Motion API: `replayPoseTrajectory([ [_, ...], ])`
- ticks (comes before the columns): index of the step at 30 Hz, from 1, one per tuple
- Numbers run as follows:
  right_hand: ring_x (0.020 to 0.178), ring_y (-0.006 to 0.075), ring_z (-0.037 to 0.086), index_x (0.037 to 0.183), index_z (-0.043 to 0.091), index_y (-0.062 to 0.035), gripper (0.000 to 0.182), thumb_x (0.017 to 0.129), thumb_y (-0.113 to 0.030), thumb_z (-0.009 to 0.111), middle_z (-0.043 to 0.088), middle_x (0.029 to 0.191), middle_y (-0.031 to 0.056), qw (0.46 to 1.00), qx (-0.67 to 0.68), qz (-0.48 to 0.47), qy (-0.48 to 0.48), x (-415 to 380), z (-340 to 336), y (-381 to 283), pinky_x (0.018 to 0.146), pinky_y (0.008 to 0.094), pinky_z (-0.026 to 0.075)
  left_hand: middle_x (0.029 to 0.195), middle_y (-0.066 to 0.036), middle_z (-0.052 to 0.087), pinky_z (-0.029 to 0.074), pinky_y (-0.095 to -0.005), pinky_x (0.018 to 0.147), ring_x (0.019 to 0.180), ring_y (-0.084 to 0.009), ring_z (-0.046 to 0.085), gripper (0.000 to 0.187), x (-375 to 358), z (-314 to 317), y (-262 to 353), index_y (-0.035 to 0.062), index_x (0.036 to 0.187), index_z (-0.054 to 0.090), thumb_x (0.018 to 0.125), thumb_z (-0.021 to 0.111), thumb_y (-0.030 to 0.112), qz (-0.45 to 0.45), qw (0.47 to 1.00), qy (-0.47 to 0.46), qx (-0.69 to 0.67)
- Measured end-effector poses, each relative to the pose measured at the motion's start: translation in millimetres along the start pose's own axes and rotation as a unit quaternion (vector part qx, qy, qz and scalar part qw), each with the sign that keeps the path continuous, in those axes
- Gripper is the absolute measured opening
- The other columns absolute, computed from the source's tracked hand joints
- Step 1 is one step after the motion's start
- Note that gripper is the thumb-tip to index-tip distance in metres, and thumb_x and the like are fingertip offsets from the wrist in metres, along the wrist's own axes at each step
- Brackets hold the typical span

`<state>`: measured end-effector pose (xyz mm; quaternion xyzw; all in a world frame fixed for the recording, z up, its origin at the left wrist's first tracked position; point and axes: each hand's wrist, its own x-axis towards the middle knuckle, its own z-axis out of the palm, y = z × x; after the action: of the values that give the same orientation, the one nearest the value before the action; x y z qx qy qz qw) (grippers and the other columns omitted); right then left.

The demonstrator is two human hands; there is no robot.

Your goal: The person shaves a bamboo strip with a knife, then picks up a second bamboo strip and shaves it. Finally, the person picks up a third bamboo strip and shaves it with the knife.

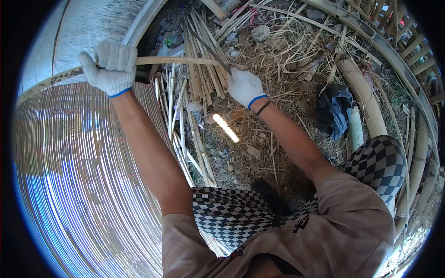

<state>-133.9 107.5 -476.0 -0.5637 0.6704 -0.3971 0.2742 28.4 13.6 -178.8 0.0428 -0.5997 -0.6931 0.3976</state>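
Observation:
My left hand (110,65), in a white knit glove with a blue cuff, is closed around a flat bamboo strip (174,60). The strip runs level to the right, its far end meeting the dark narrow blade of a knife (211,44). My right hand (245,87), gloved the same way, is closed at the lower end of that knife; the handle is hidden in the fist. The blade points up and to the left, over a bundle of split bamboo strips (197,74) on the ground.
A slatted bamboo blind (88,167) spreads along the left. Thin shavings (287,60) litter the ground ahead. At right lie a black plastic bag (333,110) and a thick bamboo pole (364,95). A curved bamboo rail (405,74) and lattice border the right side.

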Motion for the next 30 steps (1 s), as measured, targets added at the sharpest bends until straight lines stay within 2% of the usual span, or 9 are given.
replayPoseTrajectory([
  [3, 0.090, 0.0418, 0.072, 0.107, 0.065, -0.0031, 0.026, 0.099, -0.026, 0.056, 0.071, 0.090, 0.0282, 0.999, 0.017, -0.031, 0.010, 1, -6, -22, 0.079, 0.0532, 0.058, 0.045, 0.007, 0.025, 0.018, -0.0284, 0.042, 0.040, -0.0088, 0.018, 0.061, 7, 6, 2, 0.0222, 0.057, 0.033, 0.093, 0.068, 0.058, 0.001, 0.999, 0.035, 0.028],
  [6, 0.090, 0.0411, 0.072, 0.107, 0.065, -0.0033, 0.026, 0.099, -0.025, 0.055, 0.072, 0.089, 0.0274, 0.993, 0.050, 0.103, -0.017, 11, 45, 42, 0.080, 0.0539, 0.057, 0.049, 0.005, 0.024, 0.018, -0.0298, 0.044, 0.043, -0.0104, 0.019, 0.061, 5, -8, 10, 0.0207, 0.059, 0.034, 0.098, 0.058, 0.061, -0.015, 1.000, -0.008, 0.021],
  [8, 0.092, 0.0393, 0.072, 0.107, 0.065, -0.0023, 0.025, 0.098, -0.023, 0.054, 0.072, 0.090, 0.0257, 0.996, 0.050, 0.072, -0.029, 16, 57, 67, 0.081, 0.0515, 0.057, 0.048, 0.005, 0.024, 0.017, -0.0300, 0.044, 0.043, -0.0107, 0.019, 0.061, -6, -20, 14, 0.0211, 0.059, 0.034, 0.099, 0.057, 0.061, -0.010, 1.000, -0.021, 0.005],
  [11, 0.091, 0.0398, 0.072, 0.109, 0.064, -0.0007, 0.026, 0.097, -0.022, 0.054, 0.073, 0.090, 0.0244, 0.998, -0.050, -0.018, -0.041, 19, 30, 34, 0.079, 0.0508, 0.057, 0.047, 0.006, 0.023, 0.017, -0.0288, 0.042, 0.041, -0.0097, 0.018, 0.060, -11, -21, 12, 0.0222, 0.057, 0.032, 0.096, 0.061, 0.058, 0.003, 0.999, 0.031, 0.014],
  [15, 0.080, 0.0434, 0.072, 0.106, 0.062, -0.0010, 0.025, 0.099, -0.024, 0.055, 0.072, 0.082, 0.0225, 0.998, -0.015, -0.052, 0.010, 7, 17, -15, 0.070, 0.0525, 0.058, 0.046, 0.006, 0.023, 0.018, -0.0284, 0.043, 0.041, -0.0094, 0.018, 0.061, -8, -12, 14, 0.0223, 0.056, 0.031, 0.096, 0.063, 0.056, 0.009, 0.996, 0.069, 0.048],
  [19, 0.090, 0.0400, 0.074, 0.110, 0.066, -0.0001, 0.029, 0.097, -0.025, 0.056, 0.074, 0.095, 0.0251, 0.996, 0.005, 0.085, -0.039, 21, 49, 59, 0.080, 0.0487, 0.059, 0.047, 0.006, 0.023, 0.018, -0.0290, 0.043, 0.042, -0.0101, 0.018, 0.060, -17, -18, 17, 0.0221, 0.056, 0.032, 0.097, 0.059, 0.057, 0.024, 0.991, 0.105, 0.077],
  [22, 0.089, 0.0394, 0.074, 0.107, 0.067, -0.0003, 0.028, 0.096, -0.025, 0.057, 0.074, 0.096, 0.0254, 0.995, -0.076, 0.000, -0.061, 24, 38, 50, 0.080, 0.0487, 0.059, 0.047, 0.005, 0.023, 0.018, -0.0296, 0.043, 0.042, -0.0107, 0.018, 0.059, -27, -25, 19, 0.0220, 0.057, 0.033, 0.098, 0.057, 0.056, 0.021, 0.996, 0.080, 0.039],
  [27, 0.091, 0.0396, 0.074, 0.105, 0.068, -0.0012, 0.026, 0.092, -0.022, 0.059, 0.074, 0.097, 0.0252, 0.998, -0.038, -0.040, -0.024, 15, 15, -2, 0.081, 0.0478, 0.059, 0.048, 0.006, 0.024, 0.019, -0.0295, 0.043, 0.041, -0.0103, 0.018, 0.058, -22, -22, 17, 0.0210, 0.058, 0.033, 0.097, 0.059, 0.055, 0.015, 0.998, 0.052, 0.032],
  [30, 0.093, 0.0390, 0.074, 0.108, 0.069, -0.0009, 0.029, 0.093, -0.023, 0.059, 0.075, 0.100, 0.0257, 0.994, -0.050, 0.083, -0.042, 30, 72, 85, 0.082, 0.0481, 0.059, 0.048, 0.005, 0.026, 0.020, -0.0299, 0.043, 0.042, -0.0107, 0.019, 0.058, -30, -23, 18, 0.0201, 0.058, 0.034, 0.099, 0.057, 0.055, 0.021, 0.994, 0.094, 0.048],
])
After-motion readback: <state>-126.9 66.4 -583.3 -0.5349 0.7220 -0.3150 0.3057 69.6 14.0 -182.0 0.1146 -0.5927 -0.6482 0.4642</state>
